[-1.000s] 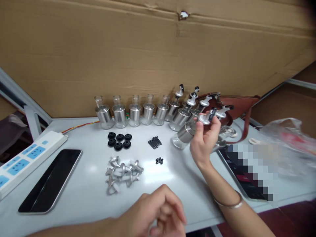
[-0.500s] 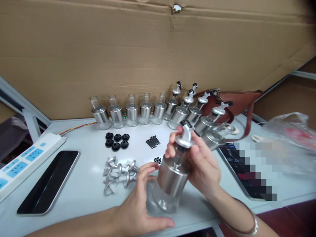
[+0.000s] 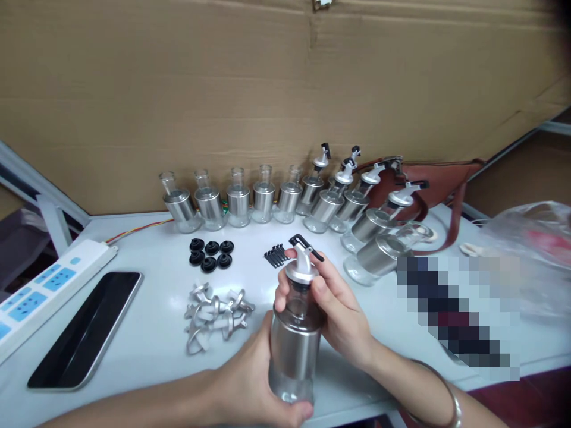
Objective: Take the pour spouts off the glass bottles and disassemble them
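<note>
A glass oil bottle (image 3: 295, 353) with a steel sleeve stands nearly upright at the table's front edge. A silver pour spout (image 3: 303, 268) with a black flip lever sits on its neck. My left hand (image 3: 254, 371) is wrapped round the lower body, thumb near the base. With fingers closed about the neck just under the spout's collar, my right hand (image 3: 343, 315) steadies the top. Left of the bottle lies a pile of loose silver spouts (image 3: 216, 318). Black stoppers (image 3: 210, 254) and thin black levers (image 3: 276, 255) lie beyond it.
Several bottles without spouts (image 3: 238, 205) line the back, and several with spouts (image 3: 328, 208) stand at the right. One spoutless bottle (image 3: 379, 255) is nearer. A power strip (image 3: 53, 291) and black phone (image 3: 84, 330) lie left; a brown bag (image 3: 439, 184) and plastic bag (image 3: 535, 261) lie right.
My left hand has closed on the bottle's body, where before it was open beside it. The bottle has come lower and more upright. My right hand moved left and down with it.
</note>
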The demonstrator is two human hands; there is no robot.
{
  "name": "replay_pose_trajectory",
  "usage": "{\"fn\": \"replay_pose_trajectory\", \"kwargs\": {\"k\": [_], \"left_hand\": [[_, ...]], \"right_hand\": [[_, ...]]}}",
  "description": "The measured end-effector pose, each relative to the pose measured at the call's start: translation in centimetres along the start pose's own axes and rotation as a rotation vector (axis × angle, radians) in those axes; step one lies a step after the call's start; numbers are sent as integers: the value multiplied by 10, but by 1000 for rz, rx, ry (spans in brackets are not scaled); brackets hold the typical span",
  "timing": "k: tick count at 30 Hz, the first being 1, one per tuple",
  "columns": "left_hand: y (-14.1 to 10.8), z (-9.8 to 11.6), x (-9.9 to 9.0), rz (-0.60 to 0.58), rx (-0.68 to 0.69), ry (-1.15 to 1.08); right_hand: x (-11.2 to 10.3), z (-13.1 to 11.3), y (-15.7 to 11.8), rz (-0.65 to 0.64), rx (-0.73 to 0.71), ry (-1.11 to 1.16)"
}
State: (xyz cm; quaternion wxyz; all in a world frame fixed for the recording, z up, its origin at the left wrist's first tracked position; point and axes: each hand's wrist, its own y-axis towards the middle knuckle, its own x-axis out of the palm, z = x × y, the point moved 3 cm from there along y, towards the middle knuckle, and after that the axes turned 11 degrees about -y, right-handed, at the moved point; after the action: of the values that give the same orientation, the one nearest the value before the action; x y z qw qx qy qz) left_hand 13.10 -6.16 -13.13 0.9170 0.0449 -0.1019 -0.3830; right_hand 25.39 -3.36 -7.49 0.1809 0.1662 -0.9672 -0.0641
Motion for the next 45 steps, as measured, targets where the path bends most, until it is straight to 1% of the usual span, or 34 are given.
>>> {"fn": "replay_pose_trajectory", "kwargs": {"k": [2,5,12,27,37,41,43,45], "left_hand": [[0,0,1,-28,18,0],[-1,-1,1,-46,0,11],[-3,-8,0,-63,-33,52],[-7,-15,-1,-57,-72,106],[-7,-14,0,-59,-90,104],[-7,-14,-1,-61,-93,118],[-7,-14,-3,-57,-90,121],[-8,-13,-4,-44,-89,120]], "right_hand": [[1,1,-1,23,39,26],[2,2,-3,48,75,65],[3,-2,-3,23,53,67],[3,-5,5,-12,146,34],[-1,-4,7,44,140,-26],[-1,-4,7,1,128,3],[-1,-5,7,-27,105,15],[-2,-7,7,-28,70,14]]}}
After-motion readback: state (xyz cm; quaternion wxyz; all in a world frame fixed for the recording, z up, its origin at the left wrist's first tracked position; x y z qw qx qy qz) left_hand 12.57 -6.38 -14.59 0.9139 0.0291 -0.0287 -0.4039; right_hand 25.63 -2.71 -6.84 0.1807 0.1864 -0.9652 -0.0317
